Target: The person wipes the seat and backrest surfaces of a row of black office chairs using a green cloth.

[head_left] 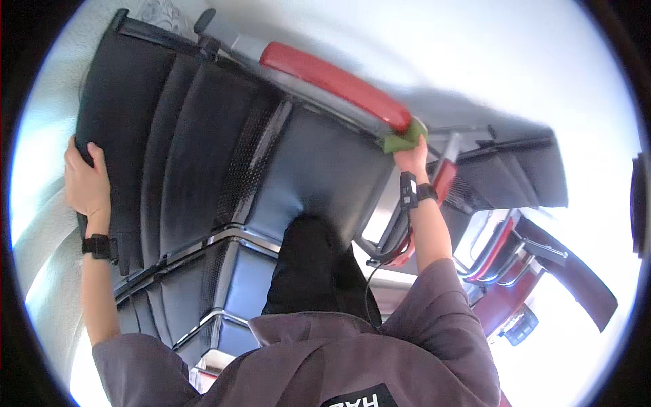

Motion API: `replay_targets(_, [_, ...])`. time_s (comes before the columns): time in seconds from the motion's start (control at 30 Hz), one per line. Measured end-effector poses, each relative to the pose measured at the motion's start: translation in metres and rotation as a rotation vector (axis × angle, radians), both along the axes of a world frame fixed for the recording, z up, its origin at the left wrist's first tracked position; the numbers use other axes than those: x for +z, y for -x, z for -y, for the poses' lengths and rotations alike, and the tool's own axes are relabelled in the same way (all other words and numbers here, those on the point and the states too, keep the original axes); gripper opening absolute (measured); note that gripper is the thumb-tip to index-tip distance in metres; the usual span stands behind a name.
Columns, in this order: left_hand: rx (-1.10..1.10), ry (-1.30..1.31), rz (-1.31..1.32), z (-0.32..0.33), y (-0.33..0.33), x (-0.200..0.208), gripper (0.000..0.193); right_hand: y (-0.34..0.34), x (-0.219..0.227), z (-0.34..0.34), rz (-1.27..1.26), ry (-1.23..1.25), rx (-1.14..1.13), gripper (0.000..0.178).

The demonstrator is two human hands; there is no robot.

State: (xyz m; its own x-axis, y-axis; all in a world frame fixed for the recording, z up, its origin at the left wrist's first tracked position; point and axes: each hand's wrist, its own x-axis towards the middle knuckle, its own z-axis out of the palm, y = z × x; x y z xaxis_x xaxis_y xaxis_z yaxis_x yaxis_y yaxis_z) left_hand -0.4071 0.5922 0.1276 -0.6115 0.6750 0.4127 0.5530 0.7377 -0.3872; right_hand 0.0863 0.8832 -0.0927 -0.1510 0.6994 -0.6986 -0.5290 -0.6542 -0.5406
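My right hand (412, 160) presses a folded green cloth (401, 142) against the front end of a red armrest (332, 80). Its fingers are wrapped round the cloth, partly hidden behind it. Off to the left, my left hand (88, 180) grips the outer edge of a tall black seat backrest (122, 108), the thumb on the near face and some fingers out of sight. Between the hands lies the smooth black seat cushion (325, 159). One of my legs (308, 264), in black trousers, rests against or on that cushion; the exact contact is hidden.
A metal armrest frame (234, 234) separates this seat from another black seat (247, 278) nearer to me. At the right stand another black seat (508, 169) and a red-and-black chair (502, 292). A cable (369, 285) hangs from my right wrist device. A pale wall runs along the left.
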Motion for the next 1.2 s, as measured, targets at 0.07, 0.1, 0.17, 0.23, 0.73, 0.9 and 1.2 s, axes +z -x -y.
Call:
replay_targets(0.07, [-0.027, 0.011, -0.017, -0.002, 0.0, -0.002, 0.037, -0.002, 0.041, -0.006, -0.059, 0.102, -0.006, 0.042])
replay_targets(0.1, [-0.079, -0.02, -0.042, -0.001, 0.0, -0.003, 0.036, -0.001, 0.062, -0.004, -0.104, 0.079, 0.012, 0.043])
replay_targets(0.17, [-0.077, -0.009, -0.001, -0.004, -0.007, 0.003, 0.037, 0.001, 0.107, -0.001, -0.217, 0.095, 0.029, 0.045])
replay_targets(0.23, [-0.089, -0.017, -0.023, 0.003, -0.008, 0.008, 0.037, 0.001, 0.156, 0.003, -0.226, 0.034, 0.138, 0.047])
replay_targets(0.73, [-0.084, 0.019, 0.622, 0.011, 0.027, -0.008, 0.067, -0.175, 0.279, 0.041, -0.354, -0.229, -0.19, 0.045])
replay_targets(0.9, [0.042, 0.063, 0.678, 0.0, 0.034, -0.014, 0.073, -0.217, 0.254, 0.085, -0.334, -0.208, -0.235, 0.046])
replay_targets(1.2, [-0.008, -0.016, 0.977, 0.001, 0.051, -0.01, 0.076, -0.296, 0.309, 0.152, -0.243, -0.299, -0.484, 0.046])
